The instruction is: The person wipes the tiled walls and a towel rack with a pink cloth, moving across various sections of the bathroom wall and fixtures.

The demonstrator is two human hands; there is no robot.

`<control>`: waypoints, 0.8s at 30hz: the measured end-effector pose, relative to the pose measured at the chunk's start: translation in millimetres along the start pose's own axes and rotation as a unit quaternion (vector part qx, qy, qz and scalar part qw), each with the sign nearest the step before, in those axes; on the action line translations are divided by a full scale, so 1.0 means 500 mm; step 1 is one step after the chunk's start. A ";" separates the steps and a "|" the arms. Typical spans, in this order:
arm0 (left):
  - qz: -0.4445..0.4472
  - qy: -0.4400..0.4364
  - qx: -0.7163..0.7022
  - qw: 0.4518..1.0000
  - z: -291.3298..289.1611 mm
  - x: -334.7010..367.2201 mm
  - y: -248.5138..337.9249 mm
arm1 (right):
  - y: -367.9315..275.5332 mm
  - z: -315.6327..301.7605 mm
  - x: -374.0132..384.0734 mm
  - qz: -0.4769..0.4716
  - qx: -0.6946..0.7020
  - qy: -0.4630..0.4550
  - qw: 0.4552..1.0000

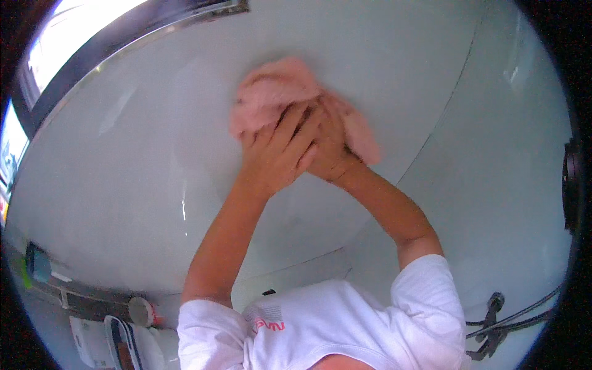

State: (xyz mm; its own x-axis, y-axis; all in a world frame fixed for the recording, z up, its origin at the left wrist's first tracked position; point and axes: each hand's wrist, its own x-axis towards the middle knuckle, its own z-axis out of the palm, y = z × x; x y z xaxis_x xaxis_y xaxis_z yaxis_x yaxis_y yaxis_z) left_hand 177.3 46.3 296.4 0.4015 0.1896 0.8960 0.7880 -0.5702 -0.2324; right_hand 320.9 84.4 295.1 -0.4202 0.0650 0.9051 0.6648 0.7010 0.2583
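A crumpled pink cloth [277,83] lies against a pale grey, glossy surface [203,148] in front of me. My left hand [268,151] is on the near left part of the cloth, its fingers bent into the fabric. Close against it, my right hand [327,139] presses on the cloth, which hangs past it on the right. The two hands meet and overlap at the middle, so some fingertips are hidden in the folds. Both forearms reach up from the lower edge.
A dark-framed bright opening [80,68] is at the upper left. Thin seams [435,132] cross the pale surface. At the lower left sit a roll-like round item [142,311] and white items [92,342]. Black cables [518,327] run at the lower right, below a dark object [571,185].
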 end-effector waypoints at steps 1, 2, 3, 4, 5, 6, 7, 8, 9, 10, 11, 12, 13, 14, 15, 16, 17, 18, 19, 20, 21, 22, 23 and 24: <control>-0.014 -0.022 -0.005 1.000 0.005 -0.020 0.004 | -0.004 0.010 -0.022 -0.001 0.000 0.004 1.000; -0.022 -0.045 -0.016 0.999 0.019 -0.049 0.012 | -0.013 0.017 -0.052 -0.009 0.012 -0.006 1.000; -0.025 -0.067 -0.024 0.997 0.026 -0.074 0.013 | -0.022 0.022 -0.069 -0.016 0.023 -0.010 1.000; -0.034 -0.080 -0.017 0.996 0.034 -0.104 0.014 | -0.027 0.025 -0.084 -0.026 0.031 -0.013 0.999; -0.040 -0.094 -0.011 0.995 0.040 -0.139 0.014 | -0.038 0.041 -0.107 -0.015 0.073 -0.041 0.996; -0.054 -0.098 -0.007 0.994 0.038 -0.173 0.008 | -0.042 0.046 -0.118 -0.005 0.115 -0.064 0.991; -0.070 -0.101 0.005 0.992 0.025 -0.190 -0.004 | -0.047 0.031 -0.108 -0.052 0.077 -0.034 0.995; -0.069 -0.058 0.003 0.996 0.016 -0.168 -0.008 | -0.045 0.013 -0.097 -0.096 0.033 -0.005 0.995; -0.074 -0.019 -0.006 0.997 0.000 -0.142 0.001 | -0.038 -0.006 -0.098 -0.136 -0.010 0.014 0.991; -0.079 0.020 -0.016 0.997 -0.008 -0.110 0.008 | -0.014 -0.024 -0.101 -0.116 -0.039 0.009 0.992; -0.046 -0.010 0.029 0.998 -0.013 -0.083 0.011 | 0.002 -0.039 -0.110 -0.094 -0.056 0.005 0.994; -0.018 -0.037 0.070 0.997 -0.001 -0.052 0.019 | 0.021 -0.057 -0.120 -0.075 -0.072 -0.006 0.995; 0.011 -0.064 0.110 0.992 0.013 -0.015 0.030 | 0.048 -0.078 -0.125 -0.051 -0.093 0.004 0.994; 0.031 -0.064 0.112 0.991 0.018 0.021 0.042 | 0.074 -0.100 -0.116 -0.029 -0.104 0.016 0.994; 0.050 -0.062 0.104 0.991 0.038 0.060 0.063 | 0.109 -0.130 -0.120 -0.011 -0.131 0.021 0.991; 0.075 -0.037 0.112 0.990 0.046 0.096 0.067 | 0.135 -0.152 -0.118 0.008 -0.157 0.027 0.987; 0.098 -0.012 0.119 0.988 0.070 0.134 0.078 | 0.172 -0.168 -0.132 0.025 -0.207 0.037 0.977; 0.121 0.003 0.104 0.987 0.082 0.177 0.089 | 0.203 -0.179 -0.137 0.038 -0.256 0.051 0.965; 0.141 0.015 0.093 0.986 0.098 0.218 0.099 | 0.225 -0.189 -0.137 0.060 -0.255 0.069 0.963; 0.164 0.034 0.078 0.983 0.114 0.258 0.104 | 0.241 -0.199 -0.128 0.082 -0.251 0.089 0.960; 0.186 0.053 0.056 0.980 0.140 0.298 0.113 | 0.263 -0.218 -0.125 0.114 -0.241 0.108 0.958; 0.210 0.070 0.043 0.974 0.178 0.329 0.127 | 0.288 -0.233 -0.134 0.145 -0.230 0.126 0.954; 0.236 0.086 0.026 0.968 0.207 0.361 0.143 | 0.311 -0.249 -0.139 0.171 -0.246 0.125 0.946; 0.244 0.076 -0.005 0.967 0.214 0.393 0.153 | 0.332 -0.261 -0.126 0.195 -0.264 0.127 0.936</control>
State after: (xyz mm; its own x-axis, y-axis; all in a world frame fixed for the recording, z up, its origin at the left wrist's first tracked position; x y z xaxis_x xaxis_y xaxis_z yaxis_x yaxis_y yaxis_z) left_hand 366.8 125.5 414.3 0.6503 -0.2229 0.7263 0.5174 -0.5700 -0.6383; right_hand 538.3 104.2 324.9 0.0336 0.0251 0.9991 0.9777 0.2068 -0.0380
